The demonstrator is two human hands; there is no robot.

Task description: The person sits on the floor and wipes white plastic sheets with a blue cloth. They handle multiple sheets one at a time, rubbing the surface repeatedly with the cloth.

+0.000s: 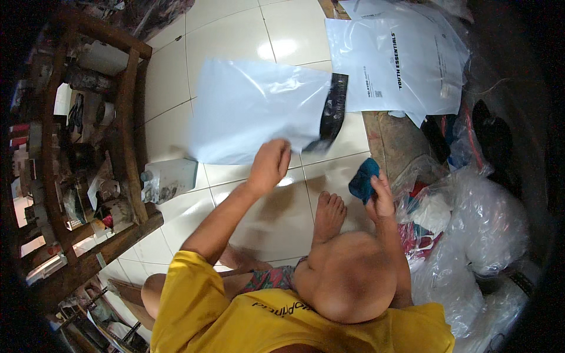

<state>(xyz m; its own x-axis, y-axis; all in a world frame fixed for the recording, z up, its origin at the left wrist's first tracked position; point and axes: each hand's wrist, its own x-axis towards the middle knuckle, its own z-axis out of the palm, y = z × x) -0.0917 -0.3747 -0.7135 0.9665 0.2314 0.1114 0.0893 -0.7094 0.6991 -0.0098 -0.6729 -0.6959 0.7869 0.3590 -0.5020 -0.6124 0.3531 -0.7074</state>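
My left hand pinches the near edge of a large white plastic mailing bag. The bag hangs out flat above the tiles, its black flap strip on the right side; its left and lower edges are smeared by motion. My right hand is closed on a crumpled dark teal cloth, held by its right side. The cloth is apart from the bag.
More white printed plastic bags lie stacked at the far right. Clear plastic bags with cloth pieces fill the right side. A wooden rack with clutter stands left, a dirty white plastic jug beside it. My bare foot rests on the tiles.
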